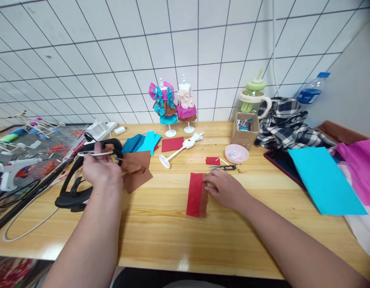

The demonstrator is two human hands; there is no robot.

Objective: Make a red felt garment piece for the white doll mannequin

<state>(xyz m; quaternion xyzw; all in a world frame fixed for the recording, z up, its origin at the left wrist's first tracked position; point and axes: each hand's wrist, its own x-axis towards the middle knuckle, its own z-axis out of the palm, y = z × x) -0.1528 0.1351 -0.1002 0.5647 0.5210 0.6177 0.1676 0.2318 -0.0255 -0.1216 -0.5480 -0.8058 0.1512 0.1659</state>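
My left hand (102,170) is raised palm up at the left, its fingers curled away from me and partly hidden. Across them lies a thin, pale, ring-like thing (84,154), which I cannot identify for certain. Fingers bent, my right hand (224,189) presses the upper right edge of a brown strip of cloth (203,206). That strip lies against a red piece of cloth (194,196), flat on the table. Just above this hand are thread snips (228,167) and a small red cloth scrap (213,161).
Behind lie a white mannequin (189,143), a red cloth rectangle (172,144) and brown cloth (138,182). Two dressed mannequins (163,104) stand by the wall. A pink dish (236,156), a box (244,138), and turquoise cloth (326,180) are right; a black headset (67,196) and glue gun (11,174) left.
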